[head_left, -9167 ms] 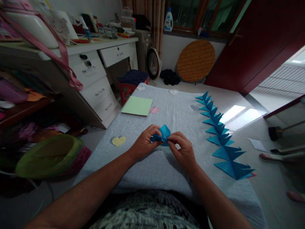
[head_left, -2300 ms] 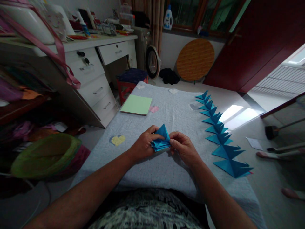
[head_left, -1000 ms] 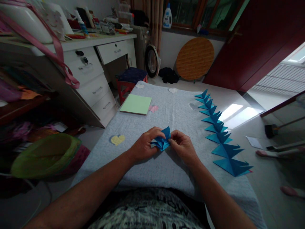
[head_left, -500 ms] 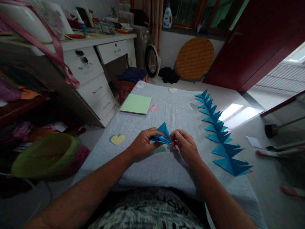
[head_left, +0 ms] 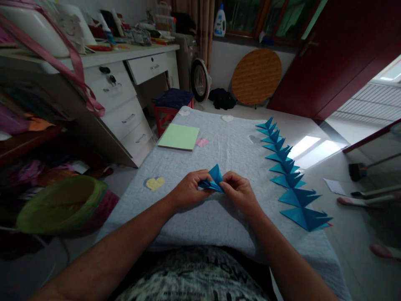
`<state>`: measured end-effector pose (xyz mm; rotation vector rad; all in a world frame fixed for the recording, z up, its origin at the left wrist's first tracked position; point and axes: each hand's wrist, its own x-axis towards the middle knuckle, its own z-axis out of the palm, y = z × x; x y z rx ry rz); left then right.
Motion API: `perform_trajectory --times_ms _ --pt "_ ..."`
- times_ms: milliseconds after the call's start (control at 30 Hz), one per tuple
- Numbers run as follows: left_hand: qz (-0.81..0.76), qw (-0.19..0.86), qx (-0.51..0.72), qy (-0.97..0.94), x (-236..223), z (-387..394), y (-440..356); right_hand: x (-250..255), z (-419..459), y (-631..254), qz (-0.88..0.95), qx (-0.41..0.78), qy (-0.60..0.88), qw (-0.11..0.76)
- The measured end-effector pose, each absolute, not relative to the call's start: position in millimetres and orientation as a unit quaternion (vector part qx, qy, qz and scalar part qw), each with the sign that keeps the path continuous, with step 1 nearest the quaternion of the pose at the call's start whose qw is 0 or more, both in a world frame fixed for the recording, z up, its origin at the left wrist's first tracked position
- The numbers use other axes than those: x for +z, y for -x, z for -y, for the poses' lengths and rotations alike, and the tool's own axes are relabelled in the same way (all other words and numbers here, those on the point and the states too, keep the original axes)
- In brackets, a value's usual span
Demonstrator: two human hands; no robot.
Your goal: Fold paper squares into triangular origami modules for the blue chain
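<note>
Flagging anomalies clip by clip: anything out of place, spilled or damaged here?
Nothing looks spilled or damaged on the table, nor is the held blue paper visibly torn. On the floor, dark cloth lies heaped near the open washer door, and a white sheet lies at right; both possibly dropped.

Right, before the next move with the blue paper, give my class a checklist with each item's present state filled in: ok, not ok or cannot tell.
1. Left hand gripping the blue paper: ok.
2. Right hand pinching the paper's right end: ok.
3. Creases lined up: cannot tell, the hands cover part of them.
4. One hand free: not ok, both are on the paper.
5. Row of folded blue pieces apart from the hands: ok.
6. Green square pad lying flat on the cloth: ok.
</note>
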<state>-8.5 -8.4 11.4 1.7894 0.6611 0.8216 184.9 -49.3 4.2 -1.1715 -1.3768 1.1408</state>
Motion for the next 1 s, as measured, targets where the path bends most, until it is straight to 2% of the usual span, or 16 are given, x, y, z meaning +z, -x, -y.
perform_trajectory --times_ms 367,733,900,1000 --pt "-0.255 0.486 0.333 -0.767 3.3 6.0 8.7 -3.6 50.3 -180.2 0.618 0.346 0.525 0.472" --pt "-0.223 0.497 0.307 -0.781 5.9 6.6 9.2 4.2 51.9 -185.0 0.609 0.425 0.475 0.472" --pt "-0.222 0.495 0.300 -0.785 6.0 7.6 8.4 0.3 51.4 -183.8 0.609 0.398 0.492 0.478" --pt "-0.211 0.478 0.302 -0.797 7.8 7.9 7.8 1.2 53.0 -182.2 0.622 0.335 0.520 0.480"
